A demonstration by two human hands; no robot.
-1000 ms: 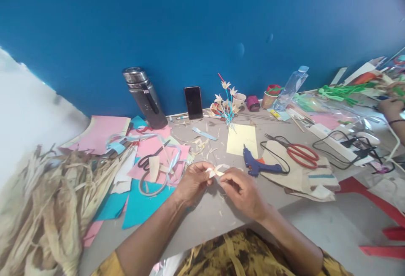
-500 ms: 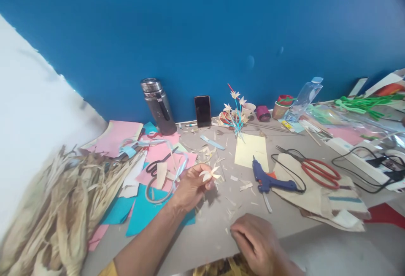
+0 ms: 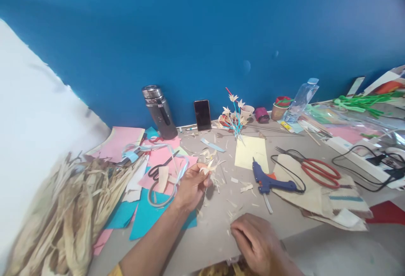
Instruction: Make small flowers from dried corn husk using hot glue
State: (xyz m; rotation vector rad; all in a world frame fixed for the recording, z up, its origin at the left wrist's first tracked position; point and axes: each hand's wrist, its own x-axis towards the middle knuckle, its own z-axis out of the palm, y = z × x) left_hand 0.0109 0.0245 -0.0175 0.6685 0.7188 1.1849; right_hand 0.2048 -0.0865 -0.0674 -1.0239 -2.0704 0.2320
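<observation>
A small husk flower [image 3: 209, 167] looks formed, pinched in the left hand [image 3: 191, 185] above the counter [image 3: 215, 221], stemless unlike the finished bunch [image 3: 234, 117]; right hand [image 3: 257, 242] rests loosely curled, empty.

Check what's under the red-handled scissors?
The red-handled scissors lie on a beige cloth piece spread on the table. A black cord loops beside the blades. What lies beneath the cloth is covered.

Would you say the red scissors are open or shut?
Shut: the red scissors lie flat on the cloth, handles together, blades closed to one point.
</observation>
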